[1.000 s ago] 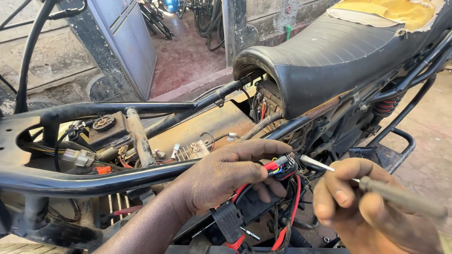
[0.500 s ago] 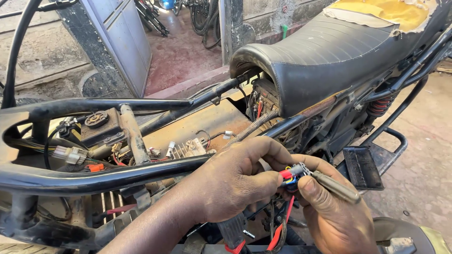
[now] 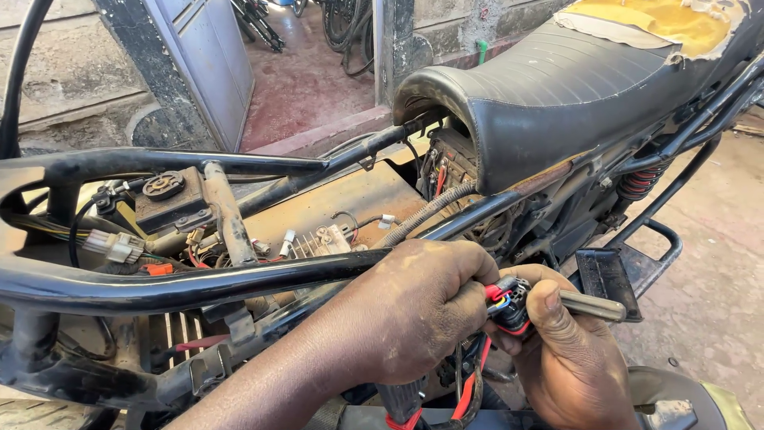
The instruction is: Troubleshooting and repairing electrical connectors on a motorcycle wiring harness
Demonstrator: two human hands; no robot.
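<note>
Left hand: I see my left hand (image 3: 422, 314) knuckles-up, curled shut around the black connector (image 3: 509, 306) and its red wires (image 3: 469, 382).
Right hand: my right hand (image 3: 569, 358) comes from below, thumb pressed on the connector, fingers pinching a metal tool (image 3: 593, 305).
Connector: between both hands, just below the black frame tube (image 3: 199, 283), beneath the seat (image 3: 573, 87).

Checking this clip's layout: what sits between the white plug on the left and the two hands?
In the head view, the black frame tube runs between the white plug and the hands, which hold a black connector.
</note>
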